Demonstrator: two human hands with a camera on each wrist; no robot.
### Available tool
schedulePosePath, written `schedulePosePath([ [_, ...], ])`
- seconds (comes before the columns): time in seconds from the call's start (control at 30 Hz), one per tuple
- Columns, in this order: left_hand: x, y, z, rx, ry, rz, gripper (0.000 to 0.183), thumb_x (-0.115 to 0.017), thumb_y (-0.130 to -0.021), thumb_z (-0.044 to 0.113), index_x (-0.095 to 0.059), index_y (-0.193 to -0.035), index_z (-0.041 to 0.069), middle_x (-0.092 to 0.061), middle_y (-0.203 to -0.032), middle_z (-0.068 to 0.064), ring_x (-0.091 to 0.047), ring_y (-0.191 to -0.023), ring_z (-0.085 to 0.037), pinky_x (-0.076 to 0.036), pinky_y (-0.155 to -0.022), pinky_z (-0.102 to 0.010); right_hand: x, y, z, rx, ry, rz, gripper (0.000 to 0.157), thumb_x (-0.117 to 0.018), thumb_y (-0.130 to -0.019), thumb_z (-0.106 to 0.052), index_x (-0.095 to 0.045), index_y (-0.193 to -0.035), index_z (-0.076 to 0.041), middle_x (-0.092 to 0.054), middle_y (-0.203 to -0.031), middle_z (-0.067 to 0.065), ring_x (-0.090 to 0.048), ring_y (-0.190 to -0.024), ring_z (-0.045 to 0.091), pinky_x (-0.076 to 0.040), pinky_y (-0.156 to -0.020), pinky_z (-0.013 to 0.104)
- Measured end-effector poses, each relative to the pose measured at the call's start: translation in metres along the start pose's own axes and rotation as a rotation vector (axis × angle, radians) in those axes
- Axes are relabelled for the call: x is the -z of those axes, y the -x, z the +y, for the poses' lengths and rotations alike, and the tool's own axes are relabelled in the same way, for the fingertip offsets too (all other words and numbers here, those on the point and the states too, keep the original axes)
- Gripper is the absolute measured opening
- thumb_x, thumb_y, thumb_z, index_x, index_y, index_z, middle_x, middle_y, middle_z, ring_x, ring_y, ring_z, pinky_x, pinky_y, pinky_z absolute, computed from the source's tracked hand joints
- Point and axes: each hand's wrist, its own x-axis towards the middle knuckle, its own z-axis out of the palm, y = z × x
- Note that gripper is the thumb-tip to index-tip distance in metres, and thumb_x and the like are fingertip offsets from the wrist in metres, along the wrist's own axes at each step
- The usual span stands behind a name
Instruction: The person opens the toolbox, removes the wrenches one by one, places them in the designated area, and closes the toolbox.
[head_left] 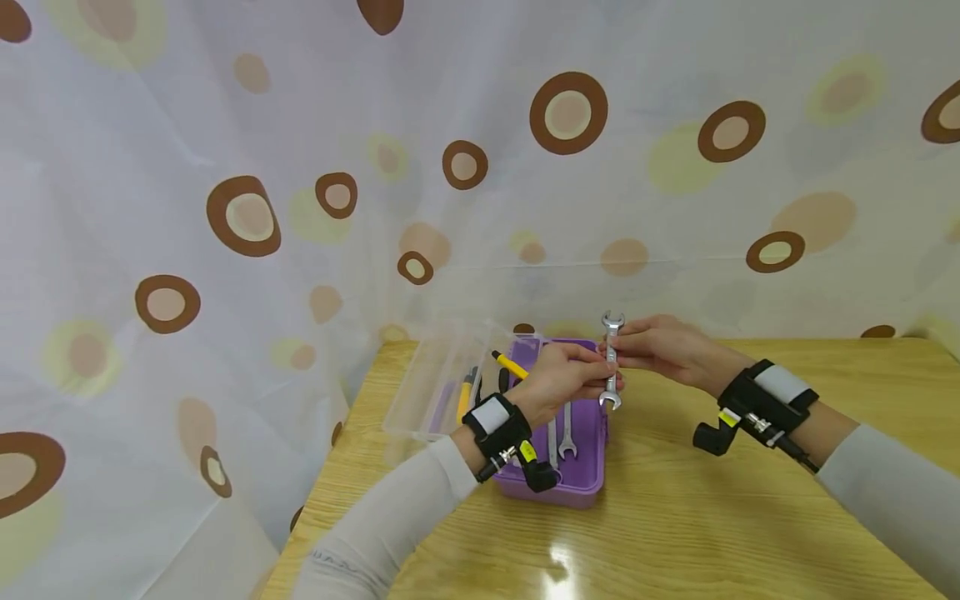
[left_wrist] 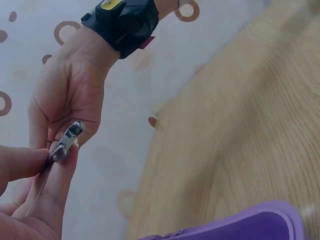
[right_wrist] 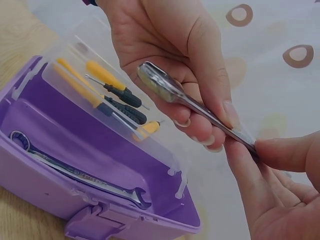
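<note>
A silver double open-ended wrench (head_left: 612,360) is held upright above a purple toolbox (head_left: 551,497). My left hand (head_left: 562,377) pinches its lower part between thumb and fingers. Higher up, the fingers of my right hand (head_left: 663,348) grip the same wrench from the right. Seen from the right wrist, the wrench (right_wrist: 200,107) runs between both hands, the left thumb pressed along its shaft. Only one end of the wrench (left_wrist: 67,140) shows in the left wrist view. Inside the toolbox lies a combination wrench (right_wrist: 82,175); in the head view a second wrench shape lies beside it.
The toolbox's clear lid (head_left: 420,392) stands open on the left. Several yellow-and-black screwdrivers (right_wrist: 107,75) show through it. The box rests on a wooden table (head_left: 712,525), with a patterned curtain (head_left: 510,217) behind and to the left.
</note>
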Motion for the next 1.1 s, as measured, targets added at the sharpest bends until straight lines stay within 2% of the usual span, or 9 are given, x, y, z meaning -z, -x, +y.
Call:
schedulePosePath([
  [0.1,-0.005,-0.002,-0.001,-0.006,0.006,-0.008,0.01,-0.07,-0.099,0.0,-0.075,-0.104,-0.007,-0.078,-0.095,-0.016,-0.079,-0.089,-0.022,-0.063,-0.082,-0.032,0.005,0.005,0.001,-0.004,-0.002,0.009,0.027,-0.056,-0.108,-0.005,-0.06,-0.129,0.012,-0.075,-0.103,0.002,-0.075,-0.096,0.01,-0.059,-0.09,0.023],
  [0.3,-0.016,-0.004,0.0,-0.011,0.008,-0.017,0.014,-0.069,-0.098,-0.002,-0.075,-0.107,-0.012,-0.078,-0.094,-0.018,-0.079,-0.089,-0.025,-0.063,-0.082,-0.032,0.014,0.012,0.003,-0.007,-0.007,0.017,0.018,-0.057,-0.107,-0.006,-0.069,-0.118,0.003,-0.077,-0.103,0.001,-0.075,-0.096,0.01,-0.059,-0.089,0.023],
  [0.47,-0.029,-0.008,-0.003,-0.004,0.011,-0.005,0.013,-0.07,-0.097,-0.003,-0.075,-0.105,-0.011,-0.078,-0.094,-0.022,-0.078,-0.097,-0.035,-0.063,-0.079,-0.033,0.023,0.02,0.008,0.004,-0.014,0.022,0.024,-0.057,-0.108,-0.006,-0.063,-0.126,0.008,-0.076,-0.105,0.001,-0.074,-0.098,0.009,-0.059,-0.09,0.023],
  [0.57,-0.036,-0.011,-0.005,0.0,0.014,-0.002,0.009,-0.072,-0.096,-0.001,-0.076,-0.101,-0.008,-0.078,-0.094,-0.024,-0.078,-0.096,-0.037,-0.064,-0.077,-0.034,0.027,0.026,0.009,0.003,-0.021,0.032,0.026,-0.057,-0.108,-0.006,-0.061,-0.129,0.009,-0.077,-0.105,0.001,-0.075,-0.099,0.009,-0.058,-0.09,0.023],
  [0.87,-0.053,-0.016,-0.01,0.002,0.036,0.01,0.006,-0.071,-0.096,-0.005,-0.076,-0.096,-0.008,-0.077,-0.091,-0.024,-0.076,-0.098,-0.041,-0.064,-0.074,-0.034,0.038,0.039,0.013,0.032,0.01,0.047,0.015,-0.057,-0.108,-0.005,-0.07,-0.115,-0.001,-0.075,-0.106,0.001,-0.074,-0.1,0.01,-0.059,-0.09,0.023],
  [1.0,-0.062,-0.018,-0.013,-0.005,0.019,0.007,0.009,-0.068,-0.097,-0.006,-0.075,-0.098,-0.011,-0.077,-0.092,-0.026,-0.075,-0.101,-0.044,-0.064,-0.075,-0.035,0.045,0.043,0.017,0.018,-0.025,0.056,0.018,-0.056,-0.107,-0.004,-0.074,-0.108,-0.006,-0.075,-0.105,0.001,-0.075,-0.098,0.009,-0.059,-0.088,0.024],
  [1.1,-0.069,-0.02,-0.016,-0.005,0.014,0.01,0.01,-0.067,-0.098,-0.006,-0.075,-0.098,-0.012,-0.077,-0.092,-0.026,-0.074,-0.102,-0.045,-0.064,-0.075,-0.036,0.051,0.047,0.022,-0.003,-0.06,0.051,0.02,-0.056,-0.108,-0.005,-0.076,-0.11,-0.008,-0.076,-0.106,0.001,-0.075,-0.099,0.009,-0.059,-0.089,0.024],
])
